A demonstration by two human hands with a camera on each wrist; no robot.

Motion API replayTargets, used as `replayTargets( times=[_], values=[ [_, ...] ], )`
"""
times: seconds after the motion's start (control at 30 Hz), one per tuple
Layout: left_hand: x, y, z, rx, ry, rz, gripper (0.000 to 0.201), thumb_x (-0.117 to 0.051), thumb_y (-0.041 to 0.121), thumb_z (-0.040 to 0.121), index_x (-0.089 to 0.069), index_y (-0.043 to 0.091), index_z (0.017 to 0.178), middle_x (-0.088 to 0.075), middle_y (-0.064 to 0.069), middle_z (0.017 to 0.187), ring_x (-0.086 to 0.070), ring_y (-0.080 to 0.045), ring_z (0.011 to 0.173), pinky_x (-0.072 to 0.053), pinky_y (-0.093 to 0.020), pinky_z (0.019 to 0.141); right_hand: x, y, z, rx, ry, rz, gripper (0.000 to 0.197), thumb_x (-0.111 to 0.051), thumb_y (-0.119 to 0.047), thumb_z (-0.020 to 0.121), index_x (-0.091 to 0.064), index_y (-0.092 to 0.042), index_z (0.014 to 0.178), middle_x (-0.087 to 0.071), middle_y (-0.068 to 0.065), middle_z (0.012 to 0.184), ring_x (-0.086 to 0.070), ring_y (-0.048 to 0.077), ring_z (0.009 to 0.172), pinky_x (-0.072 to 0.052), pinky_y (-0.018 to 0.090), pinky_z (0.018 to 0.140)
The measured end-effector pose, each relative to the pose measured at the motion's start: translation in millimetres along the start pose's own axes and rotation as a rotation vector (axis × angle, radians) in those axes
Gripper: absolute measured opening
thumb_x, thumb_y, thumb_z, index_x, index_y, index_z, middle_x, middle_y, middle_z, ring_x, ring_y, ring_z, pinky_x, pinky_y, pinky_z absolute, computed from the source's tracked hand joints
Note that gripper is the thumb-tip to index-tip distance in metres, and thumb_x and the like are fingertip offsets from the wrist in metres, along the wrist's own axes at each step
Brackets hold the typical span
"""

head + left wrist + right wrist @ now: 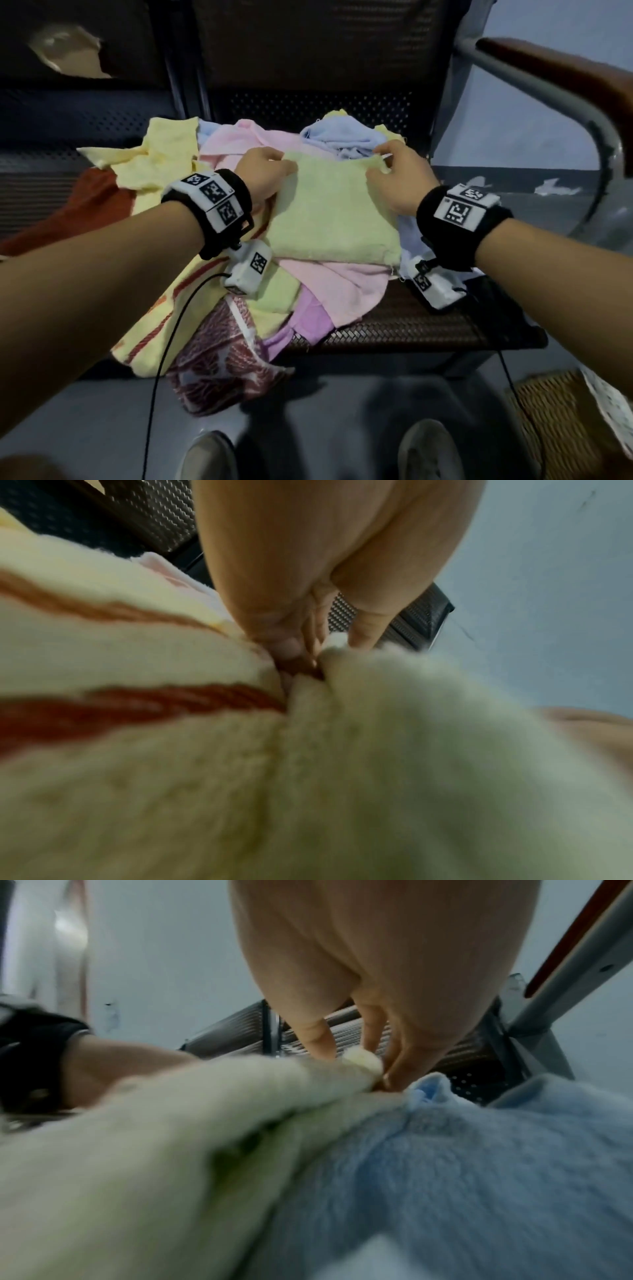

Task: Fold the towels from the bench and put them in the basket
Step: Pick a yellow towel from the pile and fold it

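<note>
A light green towel (334,212) lies folded flat on top of a heap of towels on the bench seat. My left hand (265,174) pinches its far left corner, and the left wrist view shows the fingers (291,642) closed on the green towel (394,723). My right hand (394,174) pinches the far right corner; in the right wrist view the thumb and fingers (387,1053) clamp the green towel's edge (205,1110) above a blue towel (462,1150). A wicker basket (555,411) stands on the floor at the lower right.
Yellow (161,150), pink (239,140), blue (339,137), purple (308,318) and a patterned red towel (222,359) are heaped on the dark woven bench (411,325). A metal armrest with wooden top (565,78) bounds the right side. My feet (428,452) stand on the grey floor below.
</note>
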State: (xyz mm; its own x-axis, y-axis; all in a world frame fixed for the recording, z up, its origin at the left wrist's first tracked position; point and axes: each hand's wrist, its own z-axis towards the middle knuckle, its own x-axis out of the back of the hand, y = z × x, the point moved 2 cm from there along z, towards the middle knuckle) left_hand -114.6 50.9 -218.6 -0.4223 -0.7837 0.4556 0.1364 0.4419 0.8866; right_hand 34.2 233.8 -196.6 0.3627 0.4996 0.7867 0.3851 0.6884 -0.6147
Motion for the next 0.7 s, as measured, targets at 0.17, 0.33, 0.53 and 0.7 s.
replayTargets(
  times=[0.17,0.33,0.53,0.7],
  values=[
    [26.5,8.8,-41.2,-0.329,0.143,0.130,0.020,-0.073,0.025,0.080,-0.060,0.020,0.093,-0.068,0.007,0.090,-0.066,-0.009,0.080,-0.054,-0.024,0.072,-2.5,3.5,-56.8,0.545,-0.002,-0.187,0.045,-0.058,-0.038,0.091,-0.057,-0.017,0.131,-0.052,0.006,0.131,-0.048,0.024,0.123,-0.042,0.042,0.103],
    [20.0,-13.4,-84.4,-0.405,-0.407,0.483,0.061,-0.082,0.023,0.079,-0.056,0.026,0.134,-0.057,0.004,0.140,-0.056,-0.014,0.125,-0.042,-0.035,0.110,-9.5,21.3,-74.2,0.547,-0.283,-0.474,0.080,-0.062,-0.053,0.089,-0.034,-0.015,0.153,-0.037,0.009,0.156,-0.035,0.024,0.142,-0.036,0.044,0.113],
    [11.7,-15.4,-86.1,-0.473,-0.274,0.673,0.058,-0.069,0.021,0.087,-0.052,0.018,0.142,-0.057,-0.004,0.143,-0.052,-0.024,0.130,-0.039,-0.029,0.105,-10.3,18.6,-66.9,0.433,-0.332,-0.528,0.079,-0.064,-0.032,0.088,-0.028,-0.017,0.156,-0.030,0.004,0.162,-0.030,0.020,0.148,-0.030,0.037,0.118],
    [24.7,-4.4,-83.7,-0.489,-0.140,0.476,0.020,-0.056,0.038,0.087,-0.067,0.021,0.088,-0.069,0.001,0.084,-0.061,-0.018,0.081,-0.047,-0.036,0.072,12.6,7.3,-64.3,0.393,-0.127,-0.301,0.020,-0.051,-0.028,0.089,-0.062,-0.011,0.085,-0.061,0.003,0.070,-0.060,0.029,0.075,-0.049,0.041,0.070]
  ],
)
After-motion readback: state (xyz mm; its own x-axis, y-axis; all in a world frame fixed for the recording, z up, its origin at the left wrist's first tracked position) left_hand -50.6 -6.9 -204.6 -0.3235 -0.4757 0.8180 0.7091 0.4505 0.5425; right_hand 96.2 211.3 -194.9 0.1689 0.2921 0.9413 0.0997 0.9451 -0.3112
